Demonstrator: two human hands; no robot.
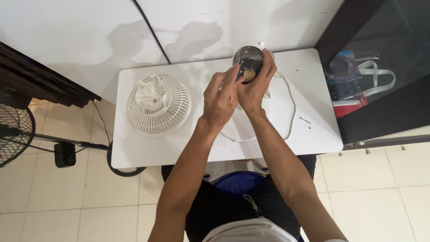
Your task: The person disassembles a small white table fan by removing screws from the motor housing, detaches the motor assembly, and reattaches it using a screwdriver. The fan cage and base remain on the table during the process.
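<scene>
The right hand (256, 85) is wrapped around the side of a small round fan motor (247, 65), fingers curled over its far edge so the housing sits clamped in the grip. The left hand (220, 96) comes in from the near side with its fingertips pinched together at the dark, yellowish centre of the motor, where something small is being worked; what exactly sits between those fingertips is too small to tell. The motor is held just above the far part of the white bench (148, 150), near the wall.

By its look the motor is a dense, rigid metal piece, probably heavy for its size, with a shiny rim that could slip under dry fingers. The outer shell seems the safest place to hold it, as the right hand does, and not the centre parts or the lead. A white cord (292, 105) trails from it in a loose loop across the bench; it is limp and would drag or snag if the motor were swung around.

To the left, well apart from the hands, a white fan grille (158, 105) lies flat on the bench. A black floor fan (13, 134) stands on the tiled floor at the far left.
</scene>
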